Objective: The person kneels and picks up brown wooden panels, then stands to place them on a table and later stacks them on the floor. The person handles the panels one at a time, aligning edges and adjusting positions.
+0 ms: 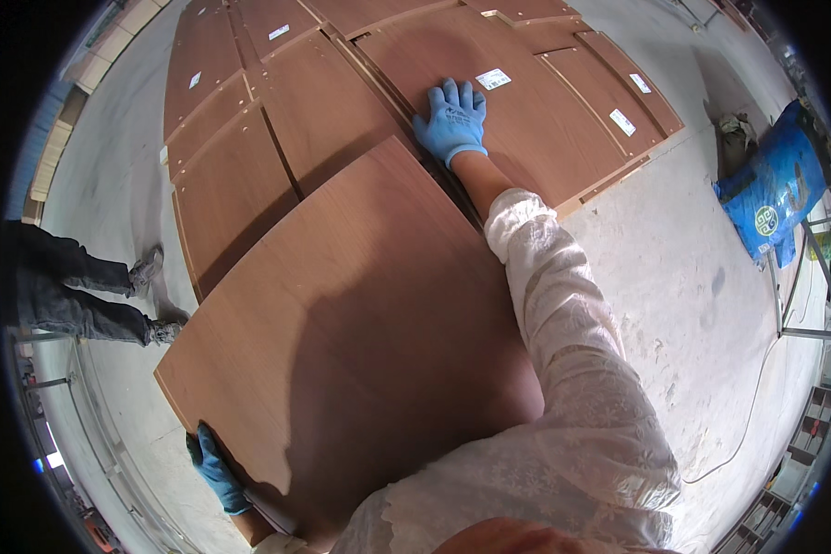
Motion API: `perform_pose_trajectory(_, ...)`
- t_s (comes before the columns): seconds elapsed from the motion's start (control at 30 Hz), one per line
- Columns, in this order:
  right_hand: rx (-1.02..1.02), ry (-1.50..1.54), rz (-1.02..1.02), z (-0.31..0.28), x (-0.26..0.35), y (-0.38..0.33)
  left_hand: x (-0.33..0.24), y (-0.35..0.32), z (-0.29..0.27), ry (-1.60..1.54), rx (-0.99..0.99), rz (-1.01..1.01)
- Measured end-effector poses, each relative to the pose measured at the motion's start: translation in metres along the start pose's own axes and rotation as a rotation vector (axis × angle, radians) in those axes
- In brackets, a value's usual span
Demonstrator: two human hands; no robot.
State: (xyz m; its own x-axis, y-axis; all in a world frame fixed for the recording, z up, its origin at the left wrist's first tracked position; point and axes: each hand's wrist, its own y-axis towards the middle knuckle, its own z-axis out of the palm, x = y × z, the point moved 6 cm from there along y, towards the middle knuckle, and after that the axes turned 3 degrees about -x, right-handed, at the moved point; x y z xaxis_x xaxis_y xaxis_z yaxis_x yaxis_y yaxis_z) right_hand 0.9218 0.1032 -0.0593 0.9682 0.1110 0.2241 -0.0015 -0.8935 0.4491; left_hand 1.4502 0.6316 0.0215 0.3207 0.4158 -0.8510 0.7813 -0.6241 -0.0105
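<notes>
A large brown wood panel (369, 305) lies tilted across the near middle, close to my body, its far corner over other panels. My left hand (217, 471), in a blue work glove, grips its left edge near the lower end; the fingertips are partly hidden. My right arm reaches forward past the panel. My right hand (454, 120), also blue-gloved, lies flat with fingers spread on a brown board (526, 129) with a white label (492, 79), just below that label.
Several more labelled brown panels (323, 102) lie side by side and overlapping ahead. A person's legs (83, 286) in dark trousers stand at the left. On the right, a blue sack (776, 189) hangs by a metal frame (808, 277), and a cable (748, 425) runs along the concrete floor.
</notes>
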Motion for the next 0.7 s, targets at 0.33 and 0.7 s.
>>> perform_pose_trajectory(0.33, 0.033, 0.017, 0.003, 0.0013, -0.0037, 0.0003, 0.0066, 0.0006, -0.0032, 0.001, 0.010, -0.040)
perform_pose_trajectory(0.7, -0.003, 0.032, -0.007, 0.0047, -0.0049, 0.0010, 0.0043, -0.0019, -0.0040, 0.005, 0.053, -0.020)
